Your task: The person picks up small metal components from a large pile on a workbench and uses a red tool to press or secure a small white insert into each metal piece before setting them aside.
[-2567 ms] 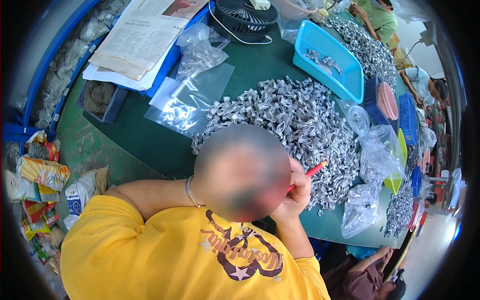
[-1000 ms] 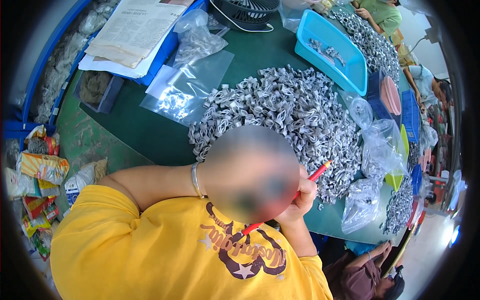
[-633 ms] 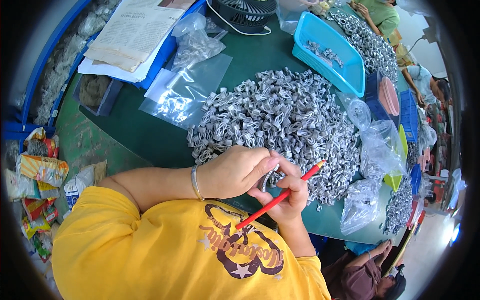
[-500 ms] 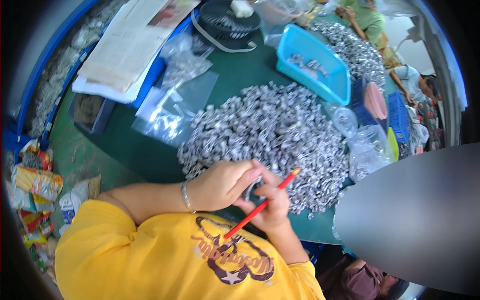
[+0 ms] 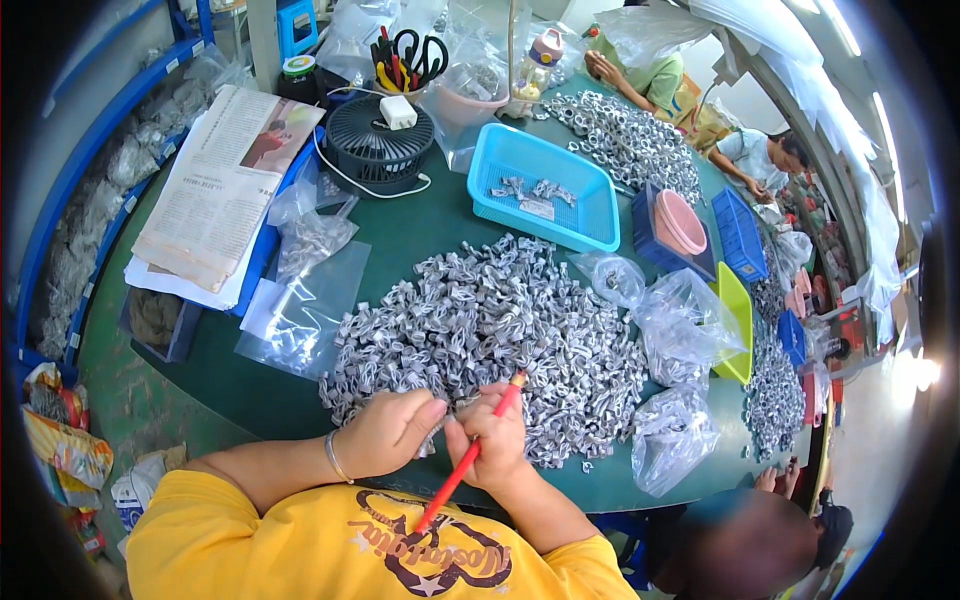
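Toward six o'clock, closest to my camera, a yellow shirt (image 5: 260,545) spreads along the lower edge. Just beyond it I see the right hand (image 5: 497,445), fingers bent around a red pencil (image 5: 466,458) that slants from seven o'clock up to one, its tip over the pile of grey looped pieces (image 5: 480,330). Just beside it, at nine o'clock, the left hand (image 5: 380,438) is curled with the thumb laid forward, a silver bangle (image 5: 337,457) on its wrist; I cannot tell whether it pinches anything. From the hands, the pile spreads from ten to three o'clock on a green table (image 5: 270,400). At ten o'clock lies a flat clear bag (image 5: 305,325); at two, a cluster of crumpled clear bags (image 5: 690,320). Farther off, toward one o'clock, stands a light-blue basket (image 5: 540,226) with a few grey pieces (image 5: 552,190) inside; between eleven and twelve, a dark fan (image 5: 380,145). Farthest, also at one, I see a co-worker in a green top (image 5: 658,85).
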`<state>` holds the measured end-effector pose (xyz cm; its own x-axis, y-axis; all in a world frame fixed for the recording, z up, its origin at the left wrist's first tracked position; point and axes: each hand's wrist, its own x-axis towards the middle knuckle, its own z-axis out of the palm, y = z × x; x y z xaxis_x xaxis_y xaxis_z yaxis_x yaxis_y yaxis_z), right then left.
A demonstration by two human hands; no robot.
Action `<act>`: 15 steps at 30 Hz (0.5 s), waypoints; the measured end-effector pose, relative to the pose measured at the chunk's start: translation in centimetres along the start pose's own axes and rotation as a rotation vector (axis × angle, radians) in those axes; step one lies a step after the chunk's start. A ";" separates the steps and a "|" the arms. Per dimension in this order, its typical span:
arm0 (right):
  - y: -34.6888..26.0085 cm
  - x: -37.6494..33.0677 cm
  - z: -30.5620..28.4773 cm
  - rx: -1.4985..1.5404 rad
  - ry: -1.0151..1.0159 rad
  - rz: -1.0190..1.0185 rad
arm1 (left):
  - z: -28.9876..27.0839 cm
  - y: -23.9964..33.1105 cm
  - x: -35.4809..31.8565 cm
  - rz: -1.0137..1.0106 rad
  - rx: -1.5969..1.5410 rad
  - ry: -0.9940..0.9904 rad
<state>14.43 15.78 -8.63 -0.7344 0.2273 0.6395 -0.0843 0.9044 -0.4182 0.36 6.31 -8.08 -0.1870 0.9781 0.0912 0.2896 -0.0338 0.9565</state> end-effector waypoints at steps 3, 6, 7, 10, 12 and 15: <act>-0.5 -0.5 0.6 0.047 -0.040 0.061 | -1.2 0.5 1.3 -0.243 -0.294 0.196; 0.2 -0.9 1.2 0.094 0.142 0.058 | -1.5 1.7 1.8 -0.163 -0.196 0.169; 0.1 -0.4 1.2 0.100 0.224 0.092 | -1.4 1.7 1.8 -0.154 -0.181 0.150; 0.3 0.9 1.0 0.168 0.303 0.114 | -0.6 0.7 1.8 -0.082 -0.120 0.134; 0.5 0.9 1.0 0.227 0.144 0.101 | -0.5 0.6 1.8 -0.015 -0.075 0.129; 0.4 1.0 0.8 0.164 0.082 0.087 | -0.4 0.5 1.7 -0.045 -0.077 0.102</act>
<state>13.13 16.11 -8.67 -0.6870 0.3363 0.6441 -0.1364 0.8110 -0.5690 -0.21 7.86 -7.28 -0.2936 0.9533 0.0712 0.2064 -0.0095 0.9784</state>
